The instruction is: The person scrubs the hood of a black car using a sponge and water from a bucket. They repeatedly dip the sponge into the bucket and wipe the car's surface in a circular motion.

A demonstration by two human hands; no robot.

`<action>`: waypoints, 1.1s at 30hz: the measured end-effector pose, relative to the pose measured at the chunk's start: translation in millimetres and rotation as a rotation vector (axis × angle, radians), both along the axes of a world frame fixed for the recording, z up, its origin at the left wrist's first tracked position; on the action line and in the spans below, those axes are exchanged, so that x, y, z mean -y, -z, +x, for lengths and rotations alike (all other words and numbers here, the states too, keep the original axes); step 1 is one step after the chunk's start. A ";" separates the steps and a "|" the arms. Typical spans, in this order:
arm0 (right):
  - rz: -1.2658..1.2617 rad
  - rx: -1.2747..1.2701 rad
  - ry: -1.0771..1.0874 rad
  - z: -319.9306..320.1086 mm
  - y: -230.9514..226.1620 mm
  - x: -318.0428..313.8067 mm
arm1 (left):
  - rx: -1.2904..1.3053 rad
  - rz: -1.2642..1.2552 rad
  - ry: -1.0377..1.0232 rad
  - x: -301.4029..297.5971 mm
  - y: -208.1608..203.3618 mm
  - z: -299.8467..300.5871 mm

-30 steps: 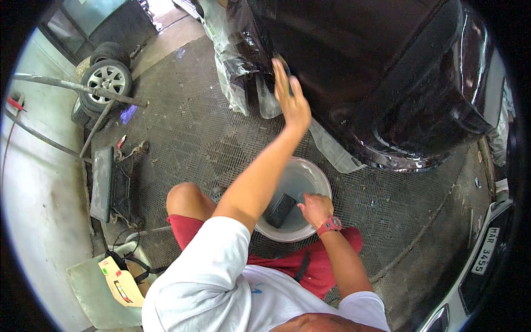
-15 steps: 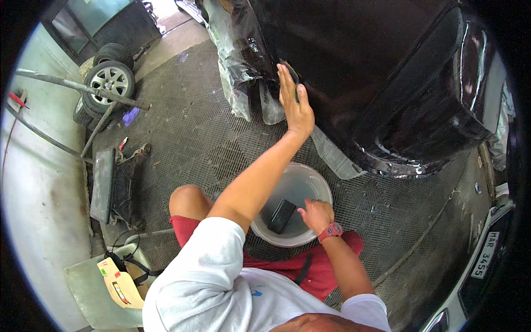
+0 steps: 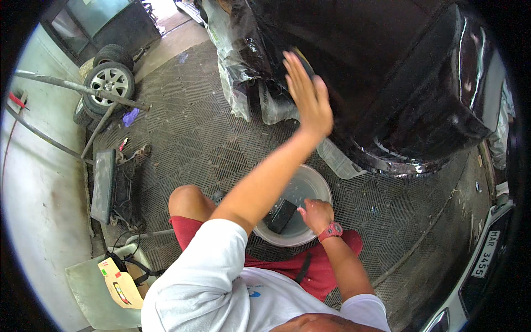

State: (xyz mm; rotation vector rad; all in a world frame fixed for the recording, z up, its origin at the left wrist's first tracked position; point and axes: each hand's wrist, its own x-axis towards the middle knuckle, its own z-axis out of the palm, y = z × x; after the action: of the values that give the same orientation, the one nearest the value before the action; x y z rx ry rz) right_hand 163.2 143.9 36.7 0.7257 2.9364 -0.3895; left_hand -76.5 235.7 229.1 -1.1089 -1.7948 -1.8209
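My left hand lies stretched along a glossy dark car panel. Beneath its fingers is a flat dark pad with a yellowish edge, mostly covered by the hand. On the right side of a round, pale translucent basin is my right hand, its fingers curled and the thumb pointing left. Whatever those fingers may hold is hidden. Water stands in the basin, and a dark rectangular block sits in it, left of my right hand.
Masking sheet drapes the panel's left side. At the left are stacked wheels, metal pipes, a low creeper-like stand and a pale chair carrying a box. Another vehicle stands at the right, on ribbed matting.
My left hand has slid a little to the right over the panel, taking the pad along. My right hand has stayed at the basin.
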 end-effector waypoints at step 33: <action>-0.034 0.009 0.040 -0.8 -1.0 -0.5 | -0.535 -0.016 0.135 15.6 9.5 28.8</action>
State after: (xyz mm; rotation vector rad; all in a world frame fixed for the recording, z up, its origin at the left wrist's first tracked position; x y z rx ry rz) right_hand 162.4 144.4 37.7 0.7807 2.9038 -0.4368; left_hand -47.7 220.1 219.6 -1.5734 -1.4457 -1.3921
